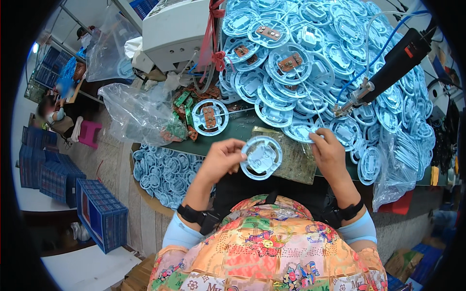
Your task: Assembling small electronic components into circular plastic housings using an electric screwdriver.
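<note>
My left hand point(224, 159) pinches the left rim of a round light-blue plastic part point(262, 157), a ring with cut-outs and a moulded centre, held over the front edge of the bench. My right hand point(330, 150) has thumb and fingers closed at the right rim of a second round blue plastic part point(297, 131), at the foot of the heap. Beneath and between the hands is a worn flat board point(301, 162). Another blue ring point(210, 117) with a brown circuit board in its middle lies left of the board, a thin pale stem pointing right.
A large heap of blue parts point(340, 29) covers the back right. A black electric screwdriver point(407, 56) hangs over it. Small green and brown circuit boards point(184, 104) lie beside a clear plastic bag point(131, 116). A container of blue parts point(165, 169) stands lower left; blue crates point(102, 213) stand beyond.
</note>
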The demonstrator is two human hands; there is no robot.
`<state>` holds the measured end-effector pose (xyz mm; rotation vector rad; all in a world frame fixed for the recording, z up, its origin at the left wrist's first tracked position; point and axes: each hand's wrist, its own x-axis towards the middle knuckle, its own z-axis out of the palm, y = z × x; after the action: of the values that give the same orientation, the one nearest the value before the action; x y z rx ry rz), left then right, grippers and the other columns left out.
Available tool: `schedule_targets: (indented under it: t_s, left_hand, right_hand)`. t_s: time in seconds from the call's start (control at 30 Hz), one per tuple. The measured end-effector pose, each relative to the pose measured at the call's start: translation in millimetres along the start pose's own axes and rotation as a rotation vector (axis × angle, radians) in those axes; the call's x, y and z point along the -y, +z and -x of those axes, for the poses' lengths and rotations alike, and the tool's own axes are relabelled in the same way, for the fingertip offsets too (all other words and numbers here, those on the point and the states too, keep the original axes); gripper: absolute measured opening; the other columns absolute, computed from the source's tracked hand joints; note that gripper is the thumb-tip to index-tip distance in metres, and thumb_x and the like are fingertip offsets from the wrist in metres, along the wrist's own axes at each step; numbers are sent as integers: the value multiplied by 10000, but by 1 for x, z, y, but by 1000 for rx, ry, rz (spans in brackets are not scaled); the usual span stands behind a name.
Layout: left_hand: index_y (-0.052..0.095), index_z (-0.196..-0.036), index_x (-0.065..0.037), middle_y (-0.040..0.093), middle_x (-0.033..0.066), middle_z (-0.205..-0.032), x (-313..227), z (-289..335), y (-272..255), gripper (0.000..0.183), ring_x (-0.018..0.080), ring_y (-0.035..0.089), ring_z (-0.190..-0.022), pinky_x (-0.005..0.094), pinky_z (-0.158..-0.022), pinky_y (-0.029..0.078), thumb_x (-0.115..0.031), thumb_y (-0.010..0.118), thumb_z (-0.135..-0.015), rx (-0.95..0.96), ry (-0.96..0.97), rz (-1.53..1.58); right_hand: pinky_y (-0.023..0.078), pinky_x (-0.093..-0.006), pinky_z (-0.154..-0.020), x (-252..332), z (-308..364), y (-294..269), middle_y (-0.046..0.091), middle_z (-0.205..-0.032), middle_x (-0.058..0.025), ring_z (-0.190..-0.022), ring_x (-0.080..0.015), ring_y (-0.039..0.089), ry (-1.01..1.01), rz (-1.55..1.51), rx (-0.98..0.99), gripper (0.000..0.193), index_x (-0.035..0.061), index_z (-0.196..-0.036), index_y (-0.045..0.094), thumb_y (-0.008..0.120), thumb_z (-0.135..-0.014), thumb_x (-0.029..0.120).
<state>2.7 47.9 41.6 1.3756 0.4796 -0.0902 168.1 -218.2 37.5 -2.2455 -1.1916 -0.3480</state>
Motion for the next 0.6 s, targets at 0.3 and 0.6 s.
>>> schedule_targets:
  t_s: [0.3,0.6]
  left_hand:
    - [515,-1325,50,639,89,-942,-83,-72,17,458,148,630,-704,264,-579,510,-132,628,-920,147,266,268]
    - [667,-1026,19,642,46,-938,-22,-41,-5,116,86,630,-710,213,-612,491,8,611,-925,-555,823,-351]
  right_hand:
    - [530,-359,-645,20,22,3,641,-994,-121,-784,-283,664,-38,-158,0,335,30,-1029,677,696,-707,-57]
    - [513,-349,-617,20,41,17,630,-1064,-164,-747,-277,628,-131,-143,-19,457,34,-1075,663,712,-634,-76]
